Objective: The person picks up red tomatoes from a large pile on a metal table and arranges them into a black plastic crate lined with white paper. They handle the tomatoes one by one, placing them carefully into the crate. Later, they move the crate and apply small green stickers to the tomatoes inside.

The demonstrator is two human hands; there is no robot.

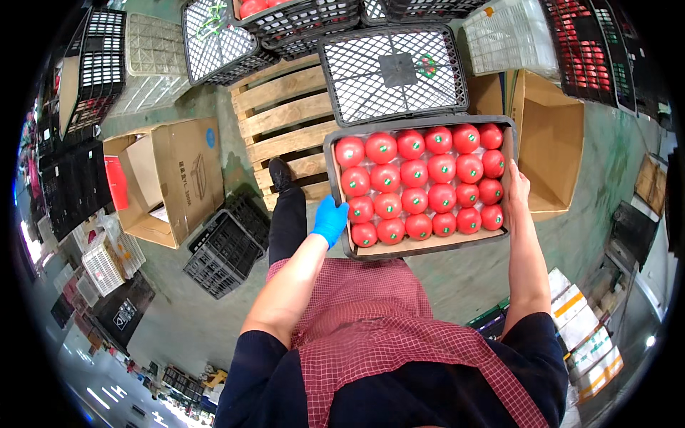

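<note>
A black plastic crate (428, 253) lined with cardboard is held in front of my apron. Rows of red tomatoes (413, 173), most with a small green sticker, fill it. My left hand (330, 220), in a blue glove, grips the crate's left rim near the lower corner. Bare, my right hand (517, 190) clasps the right side, its fingers partly hidden by the crate wall. Just beyond the held crate stands another black crate (398, 69), with a white layer showing through its lattice. A wooden pallet (289, 109) lies on the floor to its left.
My foot (280, 174) is at the pallet's near edge. An open cardboard box (187, 179) and an empty black crate (227, 251) stand left. Another cardboard box (548, 144) is close on the right. Stacked black crates (305, 24) line the far side.
</note>
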